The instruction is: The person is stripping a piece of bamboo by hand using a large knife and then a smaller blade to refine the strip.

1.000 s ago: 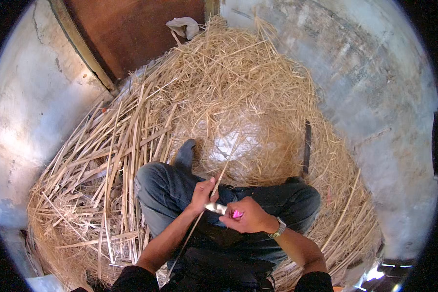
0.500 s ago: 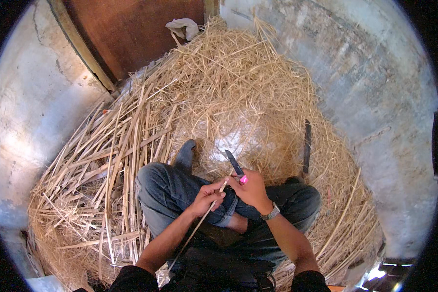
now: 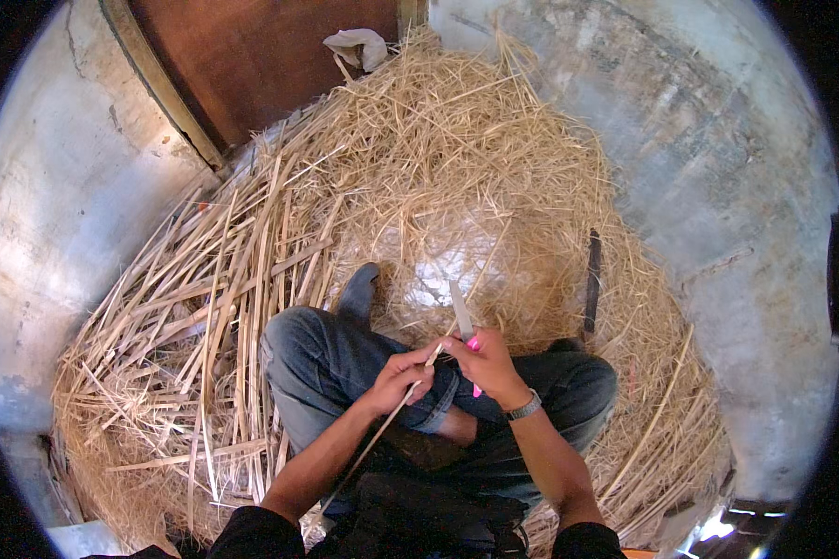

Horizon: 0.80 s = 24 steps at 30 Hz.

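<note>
A thin pale strip, bamboo by its look [image 3: 379, 434], slants up from my lap to my hands. My left hand [image 3: 402, 380] is closed round it near its upper end. In my right hand [image 3: 487, 362] is a knife [image 3: 461, 311] with a pink handle, its blade pointing up and away from me. The right thumb and fingers meet at the strip's tip, close beside the left fingers. My legs in jeans [image 3: 322, 359] are crossed beneath both hands.
Fine shavings [image 3: 438, 140] heap up ahead of me. Long split strips [image 3: 242, 307] pile on the left. A dark flat bar [image 3: 593, 279] lies on the shavings at right. Walls [image 3: 699, 140] and a brown door [image 3: 261, 56] enclose the spot; a whitish cloth or bag [image 3: 359, 48] sits by the door.
The knife has turned in my right hand: its blade now points more upright and shows its bright flat side, and more of the pink handle is visible. My left hand has barely moved.
</note>
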{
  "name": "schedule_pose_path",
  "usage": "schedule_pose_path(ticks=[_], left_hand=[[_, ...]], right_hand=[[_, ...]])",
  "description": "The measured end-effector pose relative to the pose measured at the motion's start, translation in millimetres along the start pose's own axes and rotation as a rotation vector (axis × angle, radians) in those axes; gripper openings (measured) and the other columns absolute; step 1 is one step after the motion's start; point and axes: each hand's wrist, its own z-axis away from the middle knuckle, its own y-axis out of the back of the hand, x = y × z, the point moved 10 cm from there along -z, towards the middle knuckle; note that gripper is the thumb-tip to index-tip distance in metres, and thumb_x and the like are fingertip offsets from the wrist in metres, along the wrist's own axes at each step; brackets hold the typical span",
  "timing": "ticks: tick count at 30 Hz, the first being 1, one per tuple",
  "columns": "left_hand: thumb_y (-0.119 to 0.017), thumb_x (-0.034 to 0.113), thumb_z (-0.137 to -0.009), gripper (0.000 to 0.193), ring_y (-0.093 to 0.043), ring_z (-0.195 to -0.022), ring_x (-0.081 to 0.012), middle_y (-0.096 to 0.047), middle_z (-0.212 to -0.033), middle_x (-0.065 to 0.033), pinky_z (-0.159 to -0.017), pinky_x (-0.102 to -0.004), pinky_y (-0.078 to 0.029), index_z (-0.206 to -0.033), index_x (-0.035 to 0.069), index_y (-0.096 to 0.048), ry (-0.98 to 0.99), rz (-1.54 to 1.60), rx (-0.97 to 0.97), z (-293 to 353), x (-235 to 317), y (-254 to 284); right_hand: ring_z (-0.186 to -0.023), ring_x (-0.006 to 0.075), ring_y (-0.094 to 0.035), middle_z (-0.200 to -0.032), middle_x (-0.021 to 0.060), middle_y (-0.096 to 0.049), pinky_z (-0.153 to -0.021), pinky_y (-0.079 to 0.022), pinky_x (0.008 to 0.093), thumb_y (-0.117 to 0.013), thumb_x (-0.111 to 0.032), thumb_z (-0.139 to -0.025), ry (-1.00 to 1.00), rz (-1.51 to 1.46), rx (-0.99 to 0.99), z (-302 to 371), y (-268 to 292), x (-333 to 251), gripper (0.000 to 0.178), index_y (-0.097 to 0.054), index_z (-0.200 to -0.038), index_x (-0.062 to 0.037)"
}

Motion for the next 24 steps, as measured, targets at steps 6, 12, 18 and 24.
schedule_pose_path(ticks=[6, 12, 18, 24], left_hand=[[-0.047, 0.010, -0.098, 0.054, -0.042, -0.047, -0.0078, -0.045, -0.061, 0.0012, -0.044, -0.0215, -0.036, -0.151, 0.009, -0.036, 0.027, 0.058, -0.017, 0, -5, 2], [-0.045, 0.008, -0.097, 0.054, -0.038, -0.045, -0.0083, -0.040, -0.059, 0.0009, -0.042, -0.0218, -0.034, -0.150, 0.007, -0.037, 0.048, 0.151, -0.021, -1, -12, 3], [-0.041, 0.011, -0.092, 0.058, -0.036, -0.043, -0.0088, -0.036, -0.057, 0.0010, -0.041, -0.0217, -0.031, -0.148, 0.000, -0.035, 0.068, 0.216, -0.055, 1, -1, -2], [-0.042, 0.017, -0.091, 0.059, -0.035, -0.042, -0.0089, -0.036, -0.055, 0.0016, -0.040, -0.0215, -0.030, -0.147, -0.001, -0.036, 0.121, 0.184, -0.077, -1, -2, -13]], right_hand=[[-0.044, 0.0015, -0.035, -0.056, -0.0087, -0.041, -0.039, -0.025, 0.0218, -0.060, -0.015, -0.097, -0.117, -0.211, -0.100, 1, -5, 7, 0.010, -0.060, -0.093, -0.0053], [-0.046, 0.0051, -0.032, -0.060, -0.0076, -0.037, -0.042, -0.025, 0.0231, -0.056, -0.023, -0.099, -0.057, -0.965, 0.141, -4, 52, 21, 0.016, -0.056, -0.088, -0.0111], [-0.048, 0.0053, -0.031, -0.060, -0.0071, -0.032, -0.042, -0.027, 0.0236, -0.053, -0.026, -0.100, 0.175, -0.940, 0.655, 6, 174, -28, 0.022, -0.050, -0.082, -0.0133], [-0.053, 0.0201, -0.051, -0.067, 0.0052, -0.054, -0.049, -0.041, 0.0372, -0.049, -0.034, -0.102, 0.248, 0.189, 0.609, 16, 151, -36, 0.034, -0.056, -0.084, -0.0057]])
